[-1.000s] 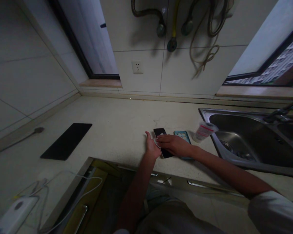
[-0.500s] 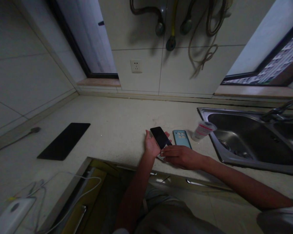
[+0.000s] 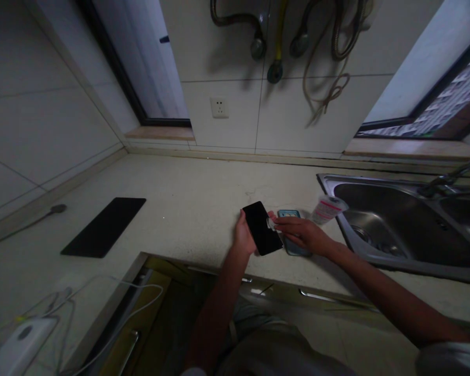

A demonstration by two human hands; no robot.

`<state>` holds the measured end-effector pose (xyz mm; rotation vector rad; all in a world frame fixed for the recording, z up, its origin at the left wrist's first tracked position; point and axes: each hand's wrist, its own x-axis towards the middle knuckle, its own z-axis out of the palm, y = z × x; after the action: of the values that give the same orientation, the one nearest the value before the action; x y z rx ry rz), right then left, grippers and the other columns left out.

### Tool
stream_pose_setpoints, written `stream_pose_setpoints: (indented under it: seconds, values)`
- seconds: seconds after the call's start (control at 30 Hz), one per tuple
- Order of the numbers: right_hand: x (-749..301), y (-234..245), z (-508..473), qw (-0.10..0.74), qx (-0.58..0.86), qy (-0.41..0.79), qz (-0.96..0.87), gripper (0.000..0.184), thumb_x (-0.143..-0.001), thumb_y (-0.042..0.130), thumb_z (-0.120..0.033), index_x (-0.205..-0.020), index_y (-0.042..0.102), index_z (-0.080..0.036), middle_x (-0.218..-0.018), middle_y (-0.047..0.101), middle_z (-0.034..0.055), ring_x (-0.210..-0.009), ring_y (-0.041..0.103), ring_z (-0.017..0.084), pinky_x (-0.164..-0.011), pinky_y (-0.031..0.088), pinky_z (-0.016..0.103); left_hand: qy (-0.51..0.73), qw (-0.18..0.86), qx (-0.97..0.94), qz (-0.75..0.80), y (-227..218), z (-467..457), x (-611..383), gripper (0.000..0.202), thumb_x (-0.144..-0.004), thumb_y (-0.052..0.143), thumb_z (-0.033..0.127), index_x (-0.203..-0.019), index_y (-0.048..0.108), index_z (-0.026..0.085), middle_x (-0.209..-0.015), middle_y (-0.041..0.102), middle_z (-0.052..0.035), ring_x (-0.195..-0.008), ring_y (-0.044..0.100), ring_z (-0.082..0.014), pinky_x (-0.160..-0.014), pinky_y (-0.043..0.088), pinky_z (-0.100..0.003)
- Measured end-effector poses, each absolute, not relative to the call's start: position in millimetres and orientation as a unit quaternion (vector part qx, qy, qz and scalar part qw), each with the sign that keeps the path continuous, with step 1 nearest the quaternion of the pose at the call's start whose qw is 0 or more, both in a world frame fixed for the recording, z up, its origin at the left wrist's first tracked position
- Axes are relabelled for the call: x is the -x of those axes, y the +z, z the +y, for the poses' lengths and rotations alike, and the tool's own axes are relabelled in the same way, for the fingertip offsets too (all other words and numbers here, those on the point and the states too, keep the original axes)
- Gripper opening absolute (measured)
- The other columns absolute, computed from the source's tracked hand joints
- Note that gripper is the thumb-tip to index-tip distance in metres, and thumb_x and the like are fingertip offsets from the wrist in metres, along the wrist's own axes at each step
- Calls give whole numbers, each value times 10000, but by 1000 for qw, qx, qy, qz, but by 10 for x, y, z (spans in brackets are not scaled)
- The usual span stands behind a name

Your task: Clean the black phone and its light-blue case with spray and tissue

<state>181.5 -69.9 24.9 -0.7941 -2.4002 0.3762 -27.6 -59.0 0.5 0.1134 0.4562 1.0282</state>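
My left hand (image 3: 243, 236) grips a black phone (image 3: 262, 227) by its left edge, screen up, just above the pale counter (image 3: 188, 203). My right hand (image 3: 303, 233) is closed in a pinch on a small pale cloth or wipe (image 3: 270, 223) pressed against the phone's right side. Under my right hand lies a teal phone case (image 3: 289, 214), flat on the counter and partly covered. A small clear bottle with a pink label (image 3: 326, 208) lies on its side just right of the case, near the sink's corner.
A steel sink (image 3: 403, 224) with a tap fills the right. A black rectangular mat (image 3: 104, 225) lies at the left. A white charger with cables (image 3: 19, 344) sits at the lower left beside an open gap in the counter (image 3: 149, 313). Hoses hang on the tiled wall.
My right hand moved from the phone's near end up and right along its right side, now over the teal case. The phone shifted slightly in my left hand.
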Motion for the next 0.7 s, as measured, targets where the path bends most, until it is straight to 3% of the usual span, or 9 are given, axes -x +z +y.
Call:
stream_pose_setpoints:
  seconds: [0.2, 0.33, 0.5, 0.7]
  values:
    - [-1562, 213, -630, 387, 375, 229, -811, 249, -931, 605, -328, -1126, 748, -270, -1218, 725, 84, -1111, 691, 260, -980, 549, 462, 520, 809, -53, 270, 11, -580, 254, 631, -930, 393, 632, -1173, 675, 124, -1022, 743, -163, -1029, 681, -342, -927, 513, -509]
    - [-1409, 146, -487, 422, 464, 368, -687, 359, -830, 697, -418, -1125, 736, -217, -1003, 776, 75, -885, 730, 234, -826, 589, 398, 533, 794, -46, 289, 42, -596, 244, 578, -935, 410, 619, -1099, 681, 135, -975, 744, -144, -1027, 684, -326, -950, 507, -487]
    - [-1295, 108, -296, 444, 480, 518, -552, 410, -696, 793, -410, -1027, 734, -176, -926, 774, 93, -731, 701, 188, -668, 570, 307, 557, 780, -53, 282, 35, -590, 225, 535, -948, 417, 597, -1084, 677, 150, -948, 742, -131, -1041, 683, -312, -962, 503, -472]
    - [-1234, 180, -347, 446, 476, 556, -514, 416, -676, 816, -405, -1016, 741, -178, -890, 770, 79, -712, 689, 171, -593, 554, 258, 546, 772, -33, 324, -32, -578, 208, 560, -934, 446, 608, -1138, 668, 136, -973, 739, -150, -991, 695, -312, -897, 541, -447]
